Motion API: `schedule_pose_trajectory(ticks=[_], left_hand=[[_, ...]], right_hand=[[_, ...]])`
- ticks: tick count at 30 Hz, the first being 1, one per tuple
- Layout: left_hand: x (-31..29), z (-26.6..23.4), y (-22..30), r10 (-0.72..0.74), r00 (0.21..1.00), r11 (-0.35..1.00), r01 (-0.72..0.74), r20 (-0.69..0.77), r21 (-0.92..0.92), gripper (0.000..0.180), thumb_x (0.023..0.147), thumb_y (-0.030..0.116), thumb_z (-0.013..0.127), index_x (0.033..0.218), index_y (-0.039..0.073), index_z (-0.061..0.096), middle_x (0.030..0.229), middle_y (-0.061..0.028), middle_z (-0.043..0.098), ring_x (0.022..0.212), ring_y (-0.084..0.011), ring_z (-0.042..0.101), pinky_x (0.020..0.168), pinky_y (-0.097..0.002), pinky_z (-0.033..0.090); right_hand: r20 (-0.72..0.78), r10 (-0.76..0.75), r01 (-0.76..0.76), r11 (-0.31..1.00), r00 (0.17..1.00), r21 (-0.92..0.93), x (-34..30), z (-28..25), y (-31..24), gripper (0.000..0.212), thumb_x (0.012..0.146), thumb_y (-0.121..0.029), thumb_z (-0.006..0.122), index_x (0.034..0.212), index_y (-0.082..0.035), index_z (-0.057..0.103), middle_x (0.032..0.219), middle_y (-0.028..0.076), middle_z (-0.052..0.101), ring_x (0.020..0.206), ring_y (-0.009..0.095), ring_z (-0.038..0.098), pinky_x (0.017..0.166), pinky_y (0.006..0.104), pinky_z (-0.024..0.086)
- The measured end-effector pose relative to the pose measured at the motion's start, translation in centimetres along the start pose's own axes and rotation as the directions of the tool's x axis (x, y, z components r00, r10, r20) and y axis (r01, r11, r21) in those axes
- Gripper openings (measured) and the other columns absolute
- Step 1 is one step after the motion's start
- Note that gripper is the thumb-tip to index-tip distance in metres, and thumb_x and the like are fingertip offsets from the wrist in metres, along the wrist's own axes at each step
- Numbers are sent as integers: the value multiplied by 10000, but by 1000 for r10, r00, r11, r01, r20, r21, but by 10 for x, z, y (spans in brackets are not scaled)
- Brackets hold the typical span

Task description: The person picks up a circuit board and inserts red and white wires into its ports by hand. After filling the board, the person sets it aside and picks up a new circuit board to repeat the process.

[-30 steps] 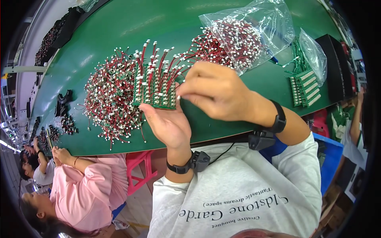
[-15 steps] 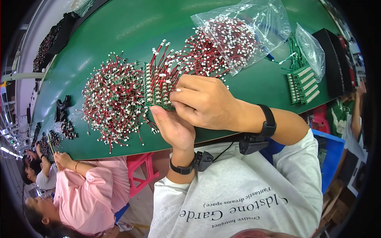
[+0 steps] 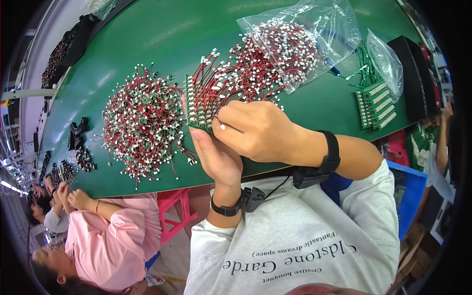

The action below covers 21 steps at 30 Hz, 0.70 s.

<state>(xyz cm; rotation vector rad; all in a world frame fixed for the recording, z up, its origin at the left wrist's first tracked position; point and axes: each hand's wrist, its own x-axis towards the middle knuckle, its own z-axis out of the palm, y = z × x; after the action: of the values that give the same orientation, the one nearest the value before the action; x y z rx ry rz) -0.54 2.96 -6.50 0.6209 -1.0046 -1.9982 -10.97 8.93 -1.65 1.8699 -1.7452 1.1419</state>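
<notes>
Left hand [image 3: 220, 160] cupped, holding a green circuit-board panel [image 3: 198, 118], right hand [image 3: 258, 130] pinching a white-tipped red wire [image 3: 222, 127]

My right hand [image 3: 260, 130] covers the lower right corner of the green board [image 3: 199, 117], and its fingertips curl out of sight, so I see only a little of the white-tipped wire [image 3: 222, 127] they pinch. Behind the board, most fingers of my left hand [image 3: 219, 160] are hidden. The clear bag [image 3: 337, 24] is cut off by the upper edge. At lower right, my sleeve [image 3: 371, 196] hides part of the blue bin [image 3: 412, 189]. The heaped parts [image 3: 58, 64] at upper left are too small to tell, and another person's arm [image 3: 442, 137] near the right edge is blurred.
</notes>
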Motion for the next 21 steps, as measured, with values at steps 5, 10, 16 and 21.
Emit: schedule_pose_trajectory(ticks=[5, 10, 16, 21], left_hand=[[0, -3, -1, -34, 999, 999, 34, -27, 4, 564, 1048, 456, 182, 1049, 45, 569, 1032, -56, 590, 983, -158, 568, 871, -342, 452], [-2, 12, 9, 46, 999, 999, -46, 18, 0, 512, 1051, 424, 228, 1229, 22, 492, 1205, -96, 557, 1137, -205, 540, 968, -376, 425], [1, 20, 13, 171, 974, 985, -172, 151, -6, 537, 1057, 362, 239, 1481, 33, 247, 1360, -135, 459, 1244, -219, 464, 1056, -387, 347], [3, 16, 14, 164, 945, 976, -198, 283, 95, 561, 1058, 326, 239, 1527, 45, 113, 1406, -145, 413, 1270, -232, 434, 1080, -384, 310]], right_hand=[[14, -32, 33, 999, 999, -30, 0, 1, -4, 163, 677, -100, 631, 813, -15, 601, 702, 28, 491, 595, 156, 549, 444, 276, 442], [-8, 115, -113, 984, 993, 135, -1, 4, 0, 118, 703, -41, 655, 810, -18, 612, 719, 49, 524, 594, 186, 567, 465, 296, 464], [21, 290, -281, 905, 957, 319, 0, 1, 2, 145, 702, 17, 693, 819, -43, 630, 733, 68, 561, 593, 227, 589, 486, 325, 479], [47, 245, -249, 928, 968, 276, 2, -6, 10, 153, 692, 8, 707, 815, -37, 629, 742, 79, 591, 610, 251, 595, 524, 348, 485]])
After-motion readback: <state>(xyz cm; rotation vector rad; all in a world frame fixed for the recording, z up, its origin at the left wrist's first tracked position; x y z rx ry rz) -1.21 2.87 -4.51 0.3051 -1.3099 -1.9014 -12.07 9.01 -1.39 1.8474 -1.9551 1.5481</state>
